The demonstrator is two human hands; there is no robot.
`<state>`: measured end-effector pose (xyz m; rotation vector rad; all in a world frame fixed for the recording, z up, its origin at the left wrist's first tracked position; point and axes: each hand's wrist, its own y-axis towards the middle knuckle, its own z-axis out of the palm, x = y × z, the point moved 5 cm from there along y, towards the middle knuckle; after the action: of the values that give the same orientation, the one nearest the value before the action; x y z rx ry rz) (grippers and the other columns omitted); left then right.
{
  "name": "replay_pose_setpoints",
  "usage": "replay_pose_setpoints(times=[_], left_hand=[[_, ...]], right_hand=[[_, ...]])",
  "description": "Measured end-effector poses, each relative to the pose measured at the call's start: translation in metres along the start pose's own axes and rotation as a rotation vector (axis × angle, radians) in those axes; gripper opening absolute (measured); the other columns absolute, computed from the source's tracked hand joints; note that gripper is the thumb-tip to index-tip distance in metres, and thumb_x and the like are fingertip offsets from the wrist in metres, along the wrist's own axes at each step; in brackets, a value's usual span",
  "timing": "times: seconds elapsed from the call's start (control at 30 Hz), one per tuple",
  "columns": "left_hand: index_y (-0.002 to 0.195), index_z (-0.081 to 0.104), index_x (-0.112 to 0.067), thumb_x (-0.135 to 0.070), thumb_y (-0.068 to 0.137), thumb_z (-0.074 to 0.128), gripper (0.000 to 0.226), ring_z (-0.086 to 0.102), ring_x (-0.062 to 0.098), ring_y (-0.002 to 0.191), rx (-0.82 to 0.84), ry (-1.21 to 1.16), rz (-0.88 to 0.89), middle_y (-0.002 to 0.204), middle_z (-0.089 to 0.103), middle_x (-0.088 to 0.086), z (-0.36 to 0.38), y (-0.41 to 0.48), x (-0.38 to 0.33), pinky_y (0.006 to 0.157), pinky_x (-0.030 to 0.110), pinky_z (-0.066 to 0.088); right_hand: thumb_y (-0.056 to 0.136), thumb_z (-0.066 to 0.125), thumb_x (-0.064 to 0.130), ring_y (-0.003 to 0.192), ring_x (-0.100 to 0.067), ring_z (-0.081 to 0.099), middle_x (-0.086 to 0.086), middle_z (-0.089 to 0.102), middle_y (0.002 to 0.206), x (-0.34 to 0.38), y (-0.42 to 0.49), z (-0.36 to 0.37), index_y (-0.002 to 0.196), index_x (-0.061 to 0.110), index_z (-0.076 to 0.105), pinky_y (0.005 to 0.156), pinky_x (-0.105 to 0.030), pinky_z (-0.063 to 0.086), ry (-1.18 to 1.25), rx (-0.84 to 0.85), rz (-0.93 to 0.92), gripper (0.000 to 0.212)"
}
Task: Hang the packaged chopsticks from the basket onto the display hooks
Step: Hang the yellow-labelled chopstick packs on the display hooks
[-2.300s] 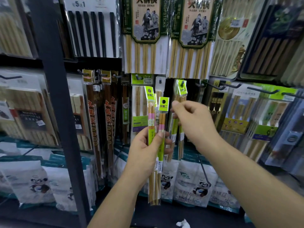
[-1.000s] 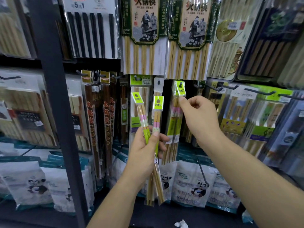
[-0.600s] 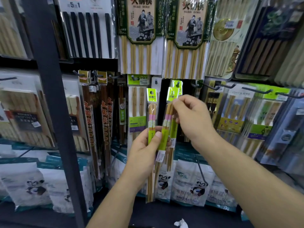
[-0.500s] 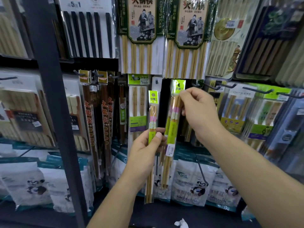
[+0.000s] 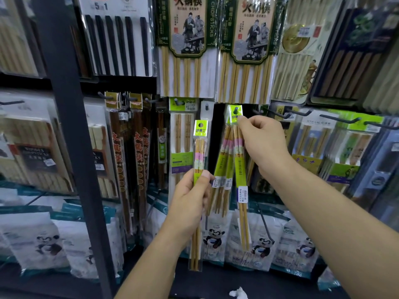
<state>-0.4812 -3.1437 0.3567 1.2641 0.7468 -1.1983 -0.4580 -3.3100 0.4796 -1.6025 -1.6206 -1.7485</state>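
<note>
Hands apart: left hand (image 5: 190, 201) grips a slim, glossy clear-plastic pack (image 5: 199, 152) of bamboo chopsticks upright at its middle. At its 2 o'clock, right hand (image 5: 262, 145) pinches a second pack (image 5: 240, 167) by its green card header, where a dark hook (image 5: 236, 109) shows through the hole.

Clear, glossy plastic film wraps the pale, smooth wooden sticks of a chopstick pack (image 5: 199, 152), topped by a lime-green header that looks like paper, to the right of a matt dark metal upright (image 5: 69, 147). Farther right of the upright, a second pack (image 5: 240, 167) shows the same shiny film and matt black metal display hooks (image 5: 338, 119) jut out. Beside the upright, black chopsticks (image 5: 121, 44) gleam.
</note>
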Motion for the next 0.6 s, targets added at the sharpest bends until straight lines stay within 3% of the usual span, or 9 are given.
replay_pose_setpoints(times=[0.07, 0.2, 0.3, 0.4, 0.5, 0.6], left_hand=[[0.092, 0.056, -0.012, -0.034, 0.108, 0.048, 0.029, 0.031, 0.012, 0.056, 0.010, -0.032, 0.004, 0.066, 0.039, -0.002, 0.001, 0.000, -0.001, 0.052, 0.029, 0.026], [0.086, 0.042, -0.015, -0.035, 0.107, 0.048, 0.029, 0.028, 0.008, 0.054, 0.052, -0.022, 0.028, 0.065, 0.033, -0.003, 0.006, -0.002, -0.005, 0.048, 0.019, 0.028], [0.082, 0.050, -0.028, -0.041, 0.106, 0.050, 0.028, 0.034, 0.005, 0.055, 0.086, 0.053, 0.095, 0.064, 0.039, -0.010, 0.010, -0.001, -0.011, 0.051, 0.015, 0.033], [0.074, 0.057, -0.045, -0.047, 0.103, 0.050, 0.030, 0.041, -0.001, 0.059, 0.118, 0.138, 0.165, 0.065, 0.047, -0.021, 0.018, 0.002, -0.017, 0.059, 0.013, 0.037], [0.077, 0.059, -0.046, -0.049, 0.101, 0.051, 0.026, 0.041, -0.002, 0.059, 0.155, 0.161, 0.194, 0.065, 0.047, -0.022, 0.026, 0.004, -0.019, 0.062, 0.019, 0.037], [0.086, 0.056, -0.024, -0.056, 0.097, 0.053, 0.034, 0.038, 0.010, 0.064, 0.164, 0.152, 0.202, 0.071, 0.042, -0.010, 0.031, 0.004, -0.019, 0.066, 0.036, 0.034]], right_hand=[[0.099, 0.062, 0.036, 0.047, -0.005, 0.040, 0.012, 0.041, 0.048, -0.003, -0.002, -0.001, 0.064, 0.010, 0.052, 0.061, -0.025, 0.041, -0.009, -0.002, 0.010, 0.044], [0.097, 0.064, 0.040, 0.054, -0.004, 0.052, 0.014, 0.054, 0.059, -0.010, -0.012, -0.007, 0.076, 0.009, 0.060, 0.064, -0.024, 0.041, -0.008, -0.042, 0.026, 0.038], [0.098, 0.063, 0.040, 0.051, 0.002, 0.047, 0.017, 0.053, 0.054, -0.002, -0.024, -0.008, 0.074, 0.016, 0.061, 0.058, -0.019, 0.043, 0.021, -0.016, -0.027, 0.034], [0.100, 0.063, 0.035, 0.056, 0.002, 0.052, 0.001, 0.063, 0.066, 0.009, -0.034, 0.000, 0.079, 0.008, 0.069, 0.057, -0.013, 0.045, 0.096, 0.096, -0.077, 0.034], [0.100, 0.062, 0.026, 0.058, 0.001, 0.054, 0.005, 0.066, 0.067, 0.016, -0.033, 0.004, 0.080, 0.011, 0.072, 0.058, -0.017, 0.048, 0.127, 0.134, -0.067, 0.027], [0.099, 0.063, 0.023, 0.056, -0.002, 0.053, 0.008, 0.065, 0.063, 0.016, -0.026, 0.003, 0.076, 0.013, 0.071, 0.055, -0.016, 0.046, 0.130, 0.121, -0.041, 0.026]])
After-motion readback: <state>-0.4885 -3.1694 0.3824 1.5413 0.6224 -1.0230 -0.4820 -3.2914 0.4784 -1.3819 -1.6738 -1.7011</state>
